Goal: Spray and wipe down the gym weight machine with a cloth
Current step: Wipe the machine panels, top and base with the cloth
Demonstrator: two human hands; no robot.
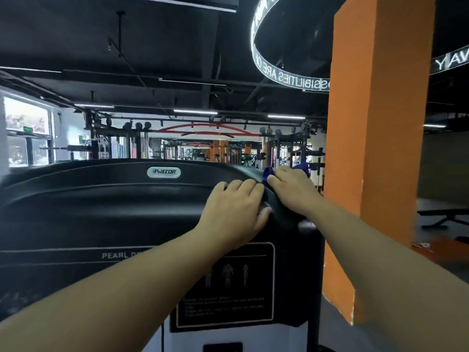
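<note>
Gym floor, orange pillar point(375, 148) right: right hand point(291, 189) bunched the soft, light blue cloth point(268, 172) at the weight machine point(101, 199) shroud's top right corner, left hand point(236, 212) flat, fingers together, bracing beside it.

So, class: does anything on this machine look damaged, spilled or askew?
Nothing stands out. The machine's black shroud looks intact, its label sits straight, and no spill shows. The right hand holds the cloth on the top edge; the left hand rests beside it.
</note>
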